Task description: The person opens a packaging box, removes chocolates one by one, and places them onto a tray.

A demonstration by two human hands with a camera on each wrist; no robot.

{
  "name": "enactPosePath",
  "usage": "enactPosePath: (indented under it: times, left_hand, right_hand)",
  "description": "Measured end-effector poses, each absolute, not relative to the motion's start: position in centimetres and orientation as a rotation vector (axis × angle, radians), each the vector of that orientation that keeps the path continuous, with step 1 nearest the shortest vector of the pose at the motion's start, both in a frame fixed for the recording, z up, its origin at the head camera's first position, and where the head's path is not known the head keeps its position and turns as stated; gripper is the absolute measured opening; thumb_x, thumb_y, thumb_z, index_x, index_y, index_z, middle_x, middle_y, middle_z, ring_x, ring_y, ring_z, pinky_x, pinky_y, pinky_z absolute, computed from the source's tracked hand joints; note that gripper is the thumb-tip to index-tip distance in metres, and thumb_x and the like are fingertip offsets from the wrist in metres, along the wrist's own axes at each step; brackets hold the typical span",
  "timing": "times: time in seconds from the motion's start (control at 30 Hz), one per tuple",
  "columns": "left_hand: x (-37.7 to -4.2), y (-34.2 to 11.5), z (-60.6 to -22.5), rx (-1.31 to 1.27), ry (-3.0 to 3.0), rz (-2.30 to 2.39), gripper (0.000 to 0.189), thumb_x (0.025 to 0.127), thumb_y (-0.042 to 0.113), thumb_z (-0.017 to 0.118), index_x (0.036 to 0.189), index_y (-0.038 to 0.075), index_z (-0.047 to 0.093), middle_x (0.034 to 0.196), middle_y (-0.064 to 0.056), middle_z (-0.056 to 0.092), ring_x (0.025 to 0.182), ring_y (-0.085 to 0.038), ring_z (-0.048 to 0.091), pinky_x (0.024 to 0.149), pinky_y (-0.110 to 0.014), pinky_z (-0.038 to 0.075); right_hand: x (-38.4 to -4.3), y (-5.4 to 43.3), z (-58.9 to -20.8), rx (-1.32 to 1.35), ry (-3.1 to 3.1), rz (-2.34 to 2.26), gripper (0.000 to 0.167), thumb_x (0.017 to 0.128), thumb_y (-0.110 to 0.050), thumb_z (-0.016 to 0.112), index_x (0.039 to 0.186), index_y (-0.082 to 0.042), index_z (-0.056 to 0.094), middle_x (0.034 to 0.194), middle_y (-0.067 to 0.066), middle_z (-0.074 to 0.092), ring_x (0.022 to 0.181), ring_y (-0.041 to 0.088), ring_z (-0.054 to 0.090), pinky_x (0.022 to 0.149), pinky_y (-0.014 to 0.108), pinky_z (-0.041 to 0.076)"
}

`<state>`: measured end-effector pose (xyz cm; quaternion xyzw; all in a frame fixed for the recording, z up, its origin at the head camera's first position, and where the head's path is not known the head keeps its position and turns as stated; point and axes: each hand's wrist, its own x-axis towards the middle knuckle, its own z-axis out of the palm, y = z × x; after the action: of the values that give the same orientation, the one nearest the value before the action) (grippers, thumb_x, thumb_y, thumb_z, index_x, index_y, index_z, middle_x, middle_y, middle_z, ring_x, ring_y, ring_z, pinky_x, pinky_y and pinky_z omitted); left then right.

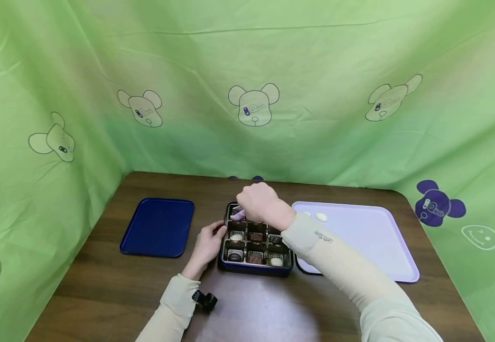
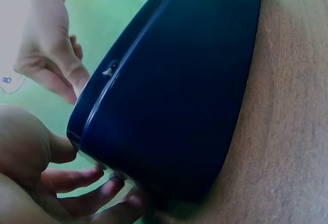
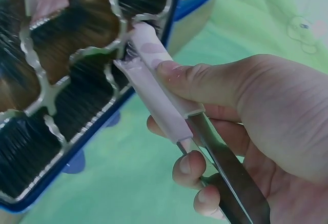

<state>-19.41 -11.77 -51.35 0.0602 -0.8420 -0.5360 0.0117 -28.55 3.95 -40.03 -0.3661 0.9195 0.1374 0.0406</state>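
A navy box (image 1: 256, 270) with a black divided insert stands in the middle of the table. Several compartments hold chocolates, among them a white one (image 1: 275, 261) and a square brown one (image 1: 256, 236). My left hand (image 1: 206, 244) holds the box by its left side, thumb at the rim and fingers curled against the wall. From above, my right hand (image 3: 266, 106) grips metal tongs (image 3: 238, 183) with pale lilac tips. These tips reach into the box's far left corner compartment; whatever sits between them is mostly hidden.
An empty-looking navy tray (image 1: 157, 228) lies left of the box. To the right, a pale lilac tray (image 1: 367, 242) carries white oval pieces (image 1: 321, 217) near its far left corner, partly behind my right forearm. Green cloth (image 1: 247, 152) hangs behind the table.
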Motion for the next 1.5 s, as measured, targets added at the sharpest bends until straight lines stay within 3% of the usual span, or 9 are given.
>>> enactPosePath:
  times: [0.2,0.53,0.73,1.17,1.5]
  left_hand:
    - [-19.5,-11.9,-51.6,0.181,-2.627,-1.676,0.033,0.101,0.016,0.059,0.127,-0.003,0.067,0.127,-0.02,0.067,0.125,-0.036,0.058,0.105,-0.051,0.044]
    - [-19.5,-11.8,-51.3,0.211,-2.612,-1.719,0.033,0.102,0.016,0.059,0.128,-0.003,0.066,0.127,-0.02,0.067,0.122,-0.035,0.06,0.103,-0.051,0.045]
    - [-19.5,-11.9,-51.1,0.227,-2.617,-1.728,0.034,0.102,0.016,0.059,0.13,-0.002,0.066,0.128,-0.02,0.067,0.124,-0.034,0.059,0.104,-0.05,0.045]
    - [-19.3,-11.6,-51.2,0.24,-2.615,-1.755,0.035,0.102,0.017,0.059,0.131,-0.002,0.065,0.128,-0.02,0.067,0.122,-0.033,0.059,0.103,-0.05,0.045]
    - [-19.1,-11.7,-51.2,0.229,-2.612,-1.761,0.034,0.102,0.017,0.059,0.131,-0.001,0.066,0.128,-0.02,0.066,0.123,-0.033,0.059,0.103,-0.05,0.045]
  right_hand:
    - [-27.7,4.7,-38.6,-1.116,2.855,0.366,0.021,0.088,-0.014,0.065,0.068,-0.021,0.061,0.072,-0.001,0.064,0.061,0.018,0.059,0.059,0.043,0.056]
    - [-26.9,7.7,-36.2,-1.063,2.945,0.33,0.027,0.09,-0.035,0.076,0.072,-0.018,0.065,0.068,0.0,0.06,0.058,0.02,0.056,0.055,0.045,0.053]
    - [-26.6,11.0,-35.2,-0.999,3.008,0.252,0.03,0.088,-0.034,0.077,0.068,-0.017,0.063,0.066,0.001,0.059,0.056,0.022,0.056,0.053,0.047,0.052]
    - [-26.7,18.9,-36.4,-0.738,2.977,0.139,0.024,0.089,-0.029,0.075,0.068,-0.022,0.066,0.067,-0.002,0.06,0.058,0.022,0.056,0.052,0.047,0.048]
    - [-25.9,21.8,-38.5,-0.639,2.922,0.149,0.024,0.086,-0.031,0.077,0.067,-0.023,0.065,0.067,-0.001,0.058,0.06,0.023,0.055,0.053,0.048,0.046]
